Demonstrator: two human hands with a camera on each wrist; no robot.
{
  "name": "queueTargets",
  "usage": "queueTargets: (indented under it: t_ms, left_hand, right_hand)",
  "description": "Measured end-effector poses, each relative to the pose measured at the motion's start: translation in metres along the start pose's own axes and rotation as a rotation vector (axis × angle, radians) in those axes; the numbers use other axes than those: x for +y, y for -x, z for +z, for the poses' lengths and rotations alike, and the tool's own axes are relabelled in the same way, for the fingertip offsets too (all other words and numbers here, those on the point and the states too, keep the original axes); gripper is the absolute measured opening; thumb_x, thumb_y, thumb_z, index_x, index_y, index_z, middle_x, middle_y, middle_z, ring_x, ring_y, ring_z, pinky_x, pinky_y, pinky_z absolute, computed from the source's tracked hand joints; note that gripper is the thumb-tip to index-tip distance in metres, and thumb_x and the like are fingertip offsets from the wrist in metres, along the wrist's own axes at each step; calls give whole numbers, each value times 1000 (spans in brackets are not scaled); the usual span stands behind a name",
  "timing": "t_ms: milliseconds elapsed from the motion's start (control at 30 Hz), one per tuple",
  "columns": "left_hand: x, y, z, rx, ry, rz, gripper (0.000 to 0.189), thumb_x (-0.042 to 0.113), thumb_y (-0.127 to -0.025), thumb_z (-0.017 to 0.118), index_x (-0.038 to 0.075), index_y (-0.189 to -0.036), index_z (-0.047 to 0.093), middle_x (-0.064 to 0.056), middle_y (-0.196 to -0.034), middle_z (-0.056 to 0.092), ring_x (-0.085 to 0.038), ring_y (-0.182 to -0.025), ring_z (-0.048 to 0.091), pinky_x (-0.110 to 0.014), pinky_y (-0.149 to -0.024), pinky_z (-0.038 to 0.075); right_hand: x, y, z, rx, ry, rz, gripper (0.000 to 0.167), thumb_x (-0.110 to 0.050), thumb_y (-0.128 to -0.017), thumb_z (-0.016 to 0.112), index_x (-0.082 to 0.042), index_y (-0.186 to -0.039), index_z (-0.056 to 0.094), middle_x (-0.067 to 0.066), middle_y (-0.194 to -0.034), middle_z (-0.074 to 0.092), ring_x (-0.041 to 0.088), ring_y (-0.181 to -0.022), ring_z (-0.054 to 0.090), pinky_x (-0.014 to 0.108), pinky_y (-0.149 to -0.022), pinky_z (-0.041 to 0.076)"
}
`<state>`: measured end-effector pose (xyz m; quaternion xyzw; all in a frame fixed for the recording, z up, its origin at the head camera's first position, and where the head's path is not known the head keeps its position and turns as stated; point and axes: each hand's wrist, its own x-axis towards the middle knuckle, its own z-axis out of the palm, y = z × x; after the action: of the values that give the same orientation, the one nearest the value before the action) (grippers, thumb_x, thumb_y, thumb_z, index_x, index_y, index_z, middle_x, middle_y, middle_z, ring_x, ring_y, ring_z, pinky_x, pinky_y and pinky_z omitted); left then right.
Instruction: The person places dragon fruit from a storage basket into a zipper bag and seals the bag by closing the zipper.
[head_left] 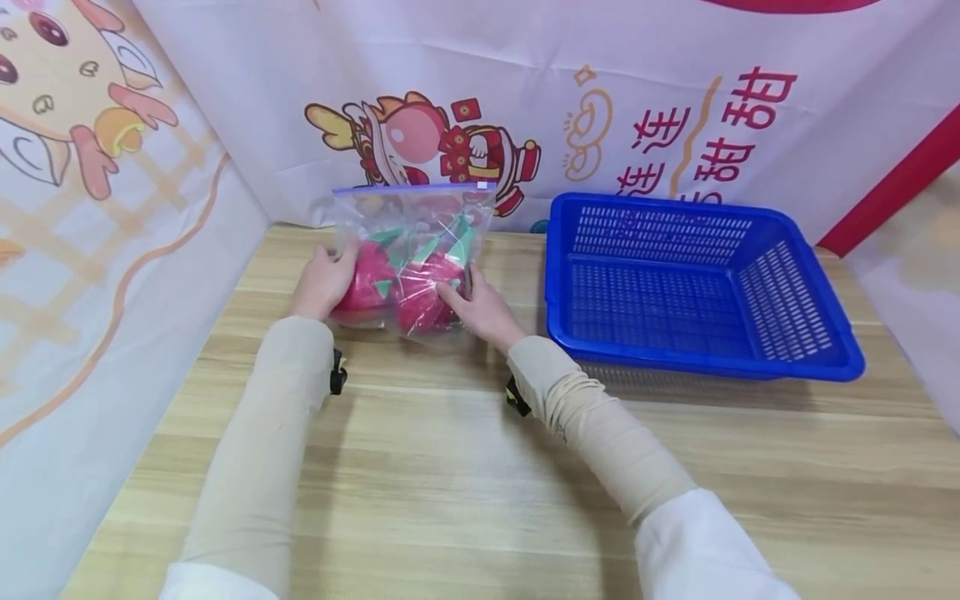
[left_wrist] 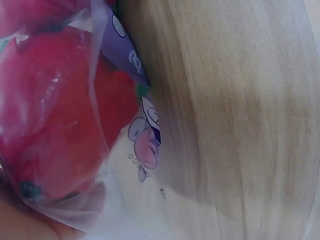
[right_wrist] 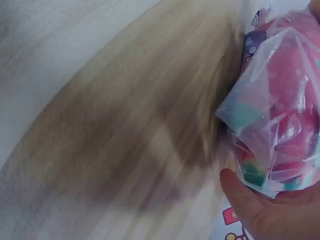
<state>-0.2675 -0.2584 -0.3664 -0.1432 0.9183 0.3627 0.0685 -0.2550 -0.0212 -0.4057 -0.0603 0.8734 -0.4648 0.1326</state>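
Note:
A clear zip bag (head_left: 411, 260) with a purple slider strip along its top is held up close over the wooden table, near its back edge. Inside are two pink-red dragon fruits with green tips, one dragon fruit (head_left: 369, 279) on the left and another dragon fruit (head_left: 423, 300) on the right. My left hand (head_left: 322, 282) grips the bag's left side, its fingers partly hidden behind the plastic. On the other side, my right hand (head_left: 483, 308) holds the bag with the thumb across its front. Red fruit (left_wrist: 65, 120) fills much of the left wrist view through the plastic.
To the right stands a blue plastic basket (head_left: 705, 360) with slotted walls. The wooden table (head_left: 420, 483) stretches toward me under both sleeved arms. A printed cloth (head_left: 465, 50) with a cartoon and red characters hangs behind; another printed cloth (head_left: 172, 275) borders the left.

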Motion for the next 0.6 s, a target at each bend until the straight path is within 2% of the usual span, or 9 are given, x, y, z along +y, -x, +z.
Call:
queueTargets:
  t_ms: [200,333,433,567,600]
  left_hand:
    - [-5,-1,1,-33,-12,-30,95,72,-90,16,-1,-151,9,-29,-154,22,-45,-143,22,-54,-118,20]
    - [-6,-3,1,-32,-20,-21,95,70,-90,15,0,-152,5,-32,-154,19,-46,-143,20,-55,-118,18]
    - [-1,-3,1,15,-27,-25,93,69,-91,18,2,-153,3,-31,-155,17,-47,-143,20,-57,-117,18]
    - [12,-2,0,142,-4,-18,85,61,-93,30,5,-153,6,-28,-155,19,-46,-142,23,-57,-116,20]
    - [17,-1,0,178,10,-5,83,57,-94,33,6,-153,7,-27,-156,20,-45,-142,24,-56,-117,20]
  right_hand:
    - [-3,2,-4,5,39,-19,82,-57,-94,42,-8,-153,13,18,-154,32,33,-142,33,47,-117,28]
    - [-8,4,-11,20,54,7,82,-57,-95,40,-7,-154,11,19,-157,24,35,-145,26,50,-118,25]
    - [-13,6,-18,37,30,7,80,-55,-96,41,-7,-153,12,20,-156,24,35,-144,27,50,-117,25]
    - [-28,10,-30,37,-19,-20,75,-49,-97,43,-10,-154,12,18,-157,23,34,-145,26,51,-117,25]
    - [-33,11,-34,35,-18,-20,76,-49,-97,42,-11,-154,10,17,-159,19,33,-146,22,52,-118,23]
